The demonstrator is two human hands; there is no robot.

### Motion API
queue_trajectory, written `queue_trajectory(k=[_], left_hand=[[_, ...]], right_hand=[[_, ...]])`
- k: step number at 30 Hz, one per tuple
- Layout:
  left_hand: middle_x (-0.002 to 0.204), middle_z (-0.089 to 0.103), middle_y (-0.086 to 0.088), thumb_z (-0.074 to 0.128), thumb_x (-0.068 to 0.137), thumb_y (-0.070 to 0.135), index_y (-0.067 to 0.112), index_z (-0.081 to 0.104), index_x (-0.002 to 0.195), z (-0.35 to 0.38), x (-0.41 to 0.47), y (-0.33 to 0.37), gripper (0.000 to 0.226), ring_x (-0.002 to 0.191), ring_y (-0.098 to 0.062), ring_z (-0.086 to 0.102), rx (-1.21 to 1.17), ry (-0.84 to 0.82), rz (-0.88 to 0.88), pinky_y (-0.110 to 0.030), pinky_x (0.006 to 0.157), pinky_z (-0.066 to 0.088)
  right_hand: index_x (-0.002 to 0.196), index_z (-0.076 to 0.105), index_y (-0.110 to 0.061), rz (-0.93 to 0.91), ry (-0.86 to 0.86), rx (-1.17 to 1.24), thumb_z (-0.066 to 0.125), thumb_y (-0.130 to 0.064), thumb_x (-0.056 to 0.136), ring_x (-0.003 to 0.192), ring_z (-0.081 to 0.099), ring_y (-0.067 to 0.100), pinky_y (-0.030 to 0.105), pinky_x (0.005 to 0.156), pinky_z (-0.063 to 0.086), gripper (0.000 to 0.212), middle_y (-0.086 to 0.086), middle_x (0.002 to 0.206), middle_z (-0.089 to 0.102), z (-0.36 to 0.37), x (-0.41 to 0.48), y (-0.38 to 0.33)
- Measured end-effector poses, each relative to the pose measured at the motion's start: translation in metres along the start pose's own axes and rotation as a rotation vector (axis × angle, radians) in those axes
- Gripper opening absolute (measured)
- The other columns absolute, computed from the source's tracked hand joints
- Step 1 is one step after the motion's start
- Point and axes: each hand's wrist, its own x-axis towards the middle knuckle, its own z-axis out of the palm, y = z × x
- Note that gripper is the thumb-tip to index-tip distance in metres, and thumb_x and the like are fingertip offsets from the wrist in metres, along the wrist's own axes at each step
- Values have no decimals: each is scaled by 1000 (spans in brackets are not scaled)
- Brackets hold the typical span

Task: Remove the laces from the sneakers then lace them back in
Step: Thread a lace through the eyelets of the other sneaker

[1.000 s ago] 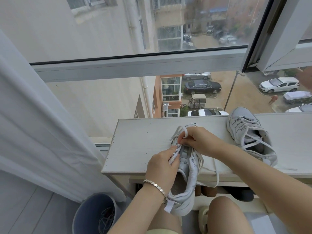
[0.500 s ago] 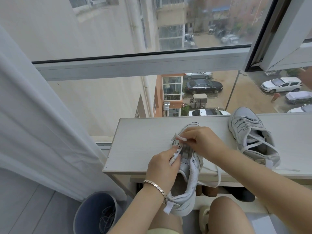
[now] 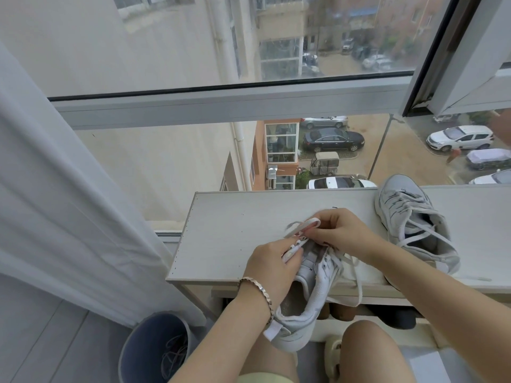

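A white sneaker (image 3: 318, 294) lies across the near edge of the worktop (image 3: 235, 230), toe on the board and heel hanging off over the person's lap. The left hand (image 3: 272, 262), a bracelet (image 3: 255, 286) at its wrist, has its fingers curled round the sneaker's upper by the eyelets. The right hand (image 3: 341, 230) pinches a loop of white lace (image 3: 305, 225) above the toe. A grey sneaker (image 3: 414, 228), laced, sits well apart toward the far right edge.
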Motion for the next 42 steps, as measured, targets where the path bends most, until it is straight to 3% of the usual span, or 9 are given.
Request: queue_trajectory(k=[3,9,14,18,21,24,28,36,42], left_hand=[[52,47,8,55,90,16,11,66,77,1,1,-2,18,51,-8,41,6,-5,5,-14,51,32],[53,49,11,54,90,18,18,67,77,0,2,0,18,53,-7,44,16,-28,-8,-10,50,31],[42,41,10,55,89,17,32,44,50,0,2,-2,44,46,-6,38,36,-14,-17,-14,47,26],[48,40,6,55,89,17,20,52,59,1,2,-2,30,50,-9,36,35,-27,-6,-20,51,29],[46,41,10,55,89,16,22,57,62,1,1,-3,28,48,-6,40,31,-12,13,-13,49,28],[49,44,13,55,90,18,11,70,87,1,1,-4,17,48,-4,42,43,-3,17,-8,48,28],[56,51,11,54,90,20,21,70,106,2,2,-4,23,51,-6,43,32,-12,26,-8,50,31],[74,68,-2,55,90,20,23,70,106,2,2,-2,23,58,-6,48,3,-10,26,-9,52,35],[53,49,16,56,89,18,16,71,103,2,1,-3,21,51,2,47,5,8,-6,-5,51,31]], right_hand=[[80,66,3,50,25,100,59,4,84,42,42,3,11,43,34,8,-4,47,52,0,2,0],[78,64,-2,58,67,223,57,5,86,49,52,6,14,51,44,12,-3,56,62,0,3,0],[75,69,-1,74,81,156,63,6,79,52,55,9,14,52,46,9,4,58,62,-4,2,0],[72,71,-8,51,66,139,73,5,72,54,62,8,16,56,51,14,2,60,68,-6,3,-2],[77,67,-14,34,51,17,74,3,73,47,59,2,12,49,47,19,-5,54,66,-10,3,-6],[78,62,-14,34,14,-69,69,4,78,46,57,4,14,49,47,18,2,61,64,-14,5,-9],[74,54,-8,51,16,-75,57,12,83,45,57,0,12,46,46,22,8,71,62,-17,7,-8],[72,49,-9,48,-43,-90,48,17,83,50,56,2,15,51,47,28,5,71,62,-17,9,-4],[71,48,-10,48,-59,-90,49,17,83,48,54,5,15,48,44,29,4,69,61,-16,10,-5]])
